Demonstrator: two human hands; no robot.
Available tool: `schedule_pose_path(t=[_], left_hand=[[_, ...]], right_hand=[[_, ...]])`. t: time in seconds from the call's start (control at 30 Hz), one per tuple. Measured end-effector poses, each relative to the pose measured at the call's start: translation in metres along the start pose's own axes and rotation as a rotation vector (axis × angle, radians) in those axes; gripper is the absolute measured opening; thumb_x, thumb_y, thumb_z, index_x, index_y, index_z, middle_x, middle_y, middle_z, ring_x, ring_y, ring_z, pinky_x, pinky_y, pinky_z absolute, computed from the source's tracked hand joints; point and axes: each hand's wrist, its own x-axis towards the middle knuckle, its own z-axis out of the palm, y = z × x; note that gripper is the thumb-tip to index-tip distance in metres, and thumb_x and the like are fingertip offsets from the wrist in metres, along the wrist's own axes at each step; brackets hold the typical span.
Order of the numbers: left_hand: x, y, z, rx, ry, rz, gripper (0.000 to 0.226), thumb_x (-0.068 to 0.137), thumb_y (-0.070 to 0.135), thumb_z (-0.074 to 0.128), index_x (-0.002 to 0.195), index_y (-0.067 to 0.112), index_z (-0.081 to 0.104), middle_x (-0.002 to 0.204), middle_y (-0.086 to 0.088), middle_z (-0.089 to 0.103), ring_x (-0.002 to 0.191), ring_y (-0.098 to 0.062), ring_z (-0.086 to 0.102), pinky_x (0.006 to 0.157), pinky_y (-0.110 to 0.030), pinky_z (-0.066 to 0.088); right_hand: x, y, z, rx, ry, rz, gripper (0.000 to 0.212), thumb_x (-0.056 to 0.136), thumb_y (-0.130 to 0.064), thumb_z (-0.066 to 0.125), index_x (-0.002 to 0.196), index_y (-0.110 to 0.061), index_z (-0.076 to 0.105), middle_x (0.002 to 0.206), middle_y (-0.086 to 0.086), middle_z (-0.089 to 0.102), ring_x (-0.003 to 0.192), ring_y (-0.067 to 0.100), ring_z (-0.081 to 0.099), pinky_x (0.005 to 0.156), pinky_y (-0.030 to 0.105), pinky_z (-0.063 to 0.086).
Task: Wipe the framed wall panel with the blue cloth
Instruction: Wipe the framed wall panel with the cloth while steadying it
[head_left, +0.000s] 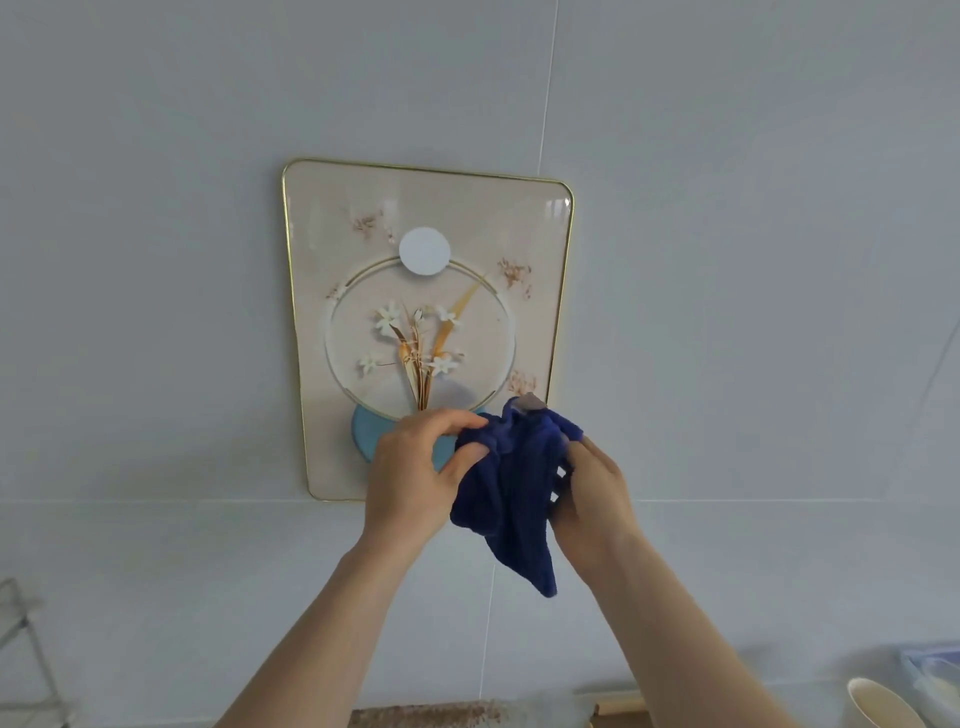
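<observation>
A framed wall panel (426, 218) with a thin gold rim and a flower picture hangs on the pale wall, straight ahead. In front of its lower right corner I hold a dark blue cloth (511, 499), bunched up and hanging down between both hands. My left hand (415, 467) pinches the cloth's upper left edge with thumb and fingers. My right hand (597, 499) grips it from the right side. Both hands and the cloth cover the panel's lower right part. Whether the cloth touches the panel I cannot tell.
White tiled wall (727, 312) surrounds the panel. A metal wire rack (26, 634) stands at the lower left. At the lower right sit a pale cup (883, 706) and a clear container (935, 675). A speckled countertop edge (431, 714) shows at the bottom.
</observation>
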Motion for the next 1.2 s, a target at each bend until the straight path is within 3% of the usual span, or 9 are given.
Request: schedule_pose_path(t=[0.17, 0.33, 0.47, 0.53, 0.67, 0.8, 0.93, 1.1, 1.2], left_hand=[[0.003, 0.015, 0.013, -0.031, 0.014, 0.020, 0.020, 0.090, 0.031, 0.075, 0.108, 0.040, 0.072, 0.101, 0.023, 0.073, 0.100, 0.000, 0.065, 0.084, -0.016, 0.051], [0.017, 0.013, 0.003, -0.151, -0.288, -0.011, 0.054, 0.083, 0.013, 0.065, 0.129, 0.039, 0.058, 0.122, 0.023, 0.069, 0.121, 0.006, 0.058, 0.103, -0.022, 0.047], [0.039, -0.005, 0.000, 0.165, -0.002, 0.185, 0.061, 0.082, 0.024, 0.058, 0.143, 0.029, 0.052, 0.151, 0.010, 0.053, 0.145, -0.011, 0.041, 0.123, -0.041, 0.031], [0.053, -0.010, 0.006, 0.341, 0.070, 0.318, 0.059, 0.093, 0.032, 0.056, 0.150, 0.022, 0.046, 0.160, 0.002, 0.044, 0.154, -0.018, 0.030, 0.128, -0.046, 0.020], [0.080, -0.022, 0.022, 0.587, 0.078, 0.426, 0.059, 0.107, 0.041, 0.034, 0.161, 0.018, 0.027, 0.171, -0.002, 0.023, 0.160, -0.021, 0.012, 0.131, -0.048, 0.009], [0.093, -0.040, 0.034, 0.600, 0.091, 0.459, 0.061, 0.109, 0.042, 0.015, 0.162, 0.014, 0.024, 0.172, -0.003, 0.019, 0.161, -0.023, 0.009, 0.131, -0.048, 0.008], [0.099, -0.053, 0.041, 0.604, 0.152, 0.504, 0.060, 0.108, 0.038, 0.014, 0.162, 0.014, 0.024, 0.172, -0.002, 0.018, 0.161, -0.024, 0.009, 0.131, -0.046, 0.004], [0.103, -0.062, 0.052, 0.691, 0.240, 0.518, 0.061, 0.106, 0.038, 0.018, 0.162, 0.015, 0.023, 0.171, -0.001, 0.017, 0.160, -0.023, 0.010, 0.131, -0.047, 0.007], [0.103, -0.064, 0.054, 0.695, 0.268, 0.535, 0.062, 0.106, 0.039, 0.018, 0.162, 0.015, 0.024, 0.171, -0.001, 0.020, 0.160, -0.023, 0.012, 0.130, -0.048, 0.010]], right_hand=[[-0.002, 0.004, 0.015, 0.001, -0.227, 0.062, 0.036, 0.105, -0.041, 0.054, 0.122, -0.016, 0.073, 0.114, 0.009, 0.079, 0.108, 0.023, 0.074, 0.100, 0.041, 0.054], [0.013, 0.002, -0.001, -0.152, -0.038, -0.188, 0.032, 0.092, -0.001, 0.074, 0.120, -0.017, 0.070, 0.114, 0.012, 0.079, 0.107, 0.031, 0.076, 0.104, 0.057, 0.056], [0.033, -0.011, 0.000, -0.462, 0.163, -0.578, 0.046, 0.092, 0.001, 0.071, 0.124, -0.032, 0.068, 0.119, -0.010, 0.074, 0.111, 0.004, 0.068, 0.103, 0.043, 0.057], [0.043, -0.016, 0.008, -0.556, 0.175, -0.816, 0.055, 0.090, 0.010, 0.067, 0.129, -0.028, 0.066, 0.126, -0.005, 0.067, 0.110, -0.005, 0.064, 0.095, 0.029, 0.059], [0.084, -0.004, 0.018, -0.925, 0.143, -1.245, 0.055, 0.090, 0.012, 0.067, 0.138, -0.015, 0.065, 0.145, 0.009, 0.059, 0.130, 0.024, 0.060, 0.100, 0.045, 0.056], [0.113, 0.028, 0.011, -1.246, 0.056, -1.342, 0.046, 0.099, -0.006, 0.066, 0.144, -0.015, 0.059, 0.162, 0.014, 0.042, 0.156, 0.034, 0.029, 0.114, 0.055, 0.045], [0.123, 0.062, -0.008, -1.297, -0.016, -1.394, 0.041, 0.102, -0.022, 0.061, 0.142, -0.015, 0.062, 0.161, 0.018, 0.041, 0.156, 0.037, 0.027, 0.116, 0.061, 0.040], [0.131, 0.086, -0.040, -1.439, -0.058, -1.482, 0.065, 0.087, 0.017, 0.067, 0.141, -0.019, 0.063, 0.156, 0.014, 0.047, 0.154, 0.033, 0.033, 0.118, 0.053, 0.043], [0.134, 0.067, -0.045, -1.478, -0.086, -1.565, 0.058, 0.092, 0.013, 0.068, 0.138, -0.021, 0.066, 0.154, 0.012, 0.051, 0.151, 0.032, 0.040, 0.117, 0.050, 0.045]])
